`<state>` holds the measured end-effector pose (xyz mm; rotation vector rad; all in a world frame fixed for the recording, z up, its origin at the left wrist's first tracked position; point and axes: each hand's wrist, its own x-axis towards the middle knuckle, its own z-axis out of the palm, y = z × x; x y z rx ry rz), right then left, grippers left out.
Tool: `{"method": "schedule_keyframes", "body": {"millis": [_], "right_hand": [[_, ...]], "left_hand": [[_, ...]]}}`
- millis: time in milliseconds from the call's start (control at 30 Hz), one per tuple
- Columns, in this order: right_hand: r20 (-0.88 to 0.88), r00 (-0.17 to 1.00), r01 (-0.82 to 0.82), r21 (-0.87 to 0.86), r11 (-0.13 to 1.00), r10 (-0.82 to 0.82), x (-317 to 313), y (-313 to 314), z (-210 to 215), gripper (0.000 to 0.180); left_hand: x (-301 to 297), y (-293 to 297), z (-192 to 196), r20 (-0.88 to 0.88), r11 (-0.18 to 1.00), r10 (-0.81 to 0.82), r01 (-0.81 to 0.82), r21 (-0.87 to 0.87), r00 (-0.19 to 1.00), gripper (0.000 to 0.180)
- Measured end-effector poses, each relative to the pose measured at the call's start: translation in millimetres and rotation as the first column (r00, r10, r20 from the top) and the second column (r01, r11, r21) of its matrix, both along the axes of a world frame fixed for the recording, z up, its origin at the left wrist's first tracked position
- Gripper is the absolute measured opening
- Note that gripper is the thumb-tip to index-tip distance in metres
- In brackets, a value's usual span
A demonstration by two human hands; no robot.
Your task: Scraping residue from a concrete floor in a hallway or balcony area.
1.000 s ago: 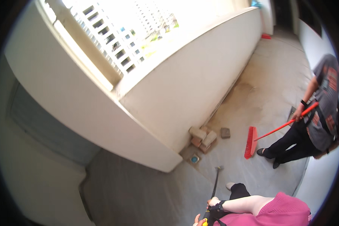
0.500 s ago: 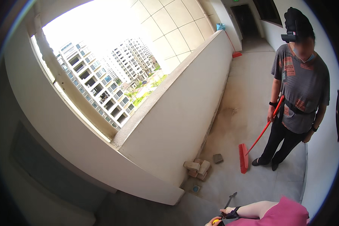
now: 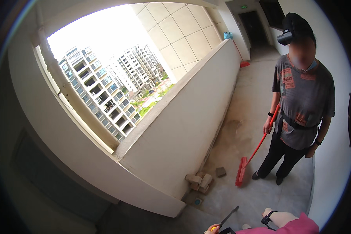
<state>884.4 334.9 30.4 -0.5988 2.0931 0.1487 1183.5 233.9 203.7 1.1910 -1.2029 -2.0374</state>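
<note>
Left hand (image 3: 211,229): fingers wrapped round the yellow grip of a thin dark metal rod (image 3: 229,217), at the lower edge.
Right hand: out of view; wrist wears a black band (image 3: 268,218).
Rod: slants up-right over grey concrete floor (image 3: 241,128).
Nearby: loose tan bricks (image 3: 199,181) against the white parapet wall (image 3: 183,128); another person (image 3: 300,97) holding a red push broom (image 3: 253,154).

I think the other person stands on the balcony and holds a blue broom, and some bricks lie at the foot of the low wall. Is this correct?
Not quite: the broom is red, not blue, as the head view shows. The rest holds: the other person stands on the balcony holding it, and some bricks lie at the foot of the low wall.
</note>
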Motion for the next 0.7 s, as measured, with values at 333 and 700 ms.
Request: {"method": "schedule_keyframes", "body": {"millis": [333,700], "right_hand": [[0.067,0.368,-0.877,0.355,0.322,0.927,-36,148,-123,0.034],[0.256,0.966,0.022,0.063,0.998,-0.038,36,145,-120,0.032]], "left_hand": [[-5,14,24,0.185,0.946,-0.220,0.256,-0.198,0.958,0.031],[10,39,20,0.423,0.864,-0.297,0.429,-0.262,0.856,0.032]]}}
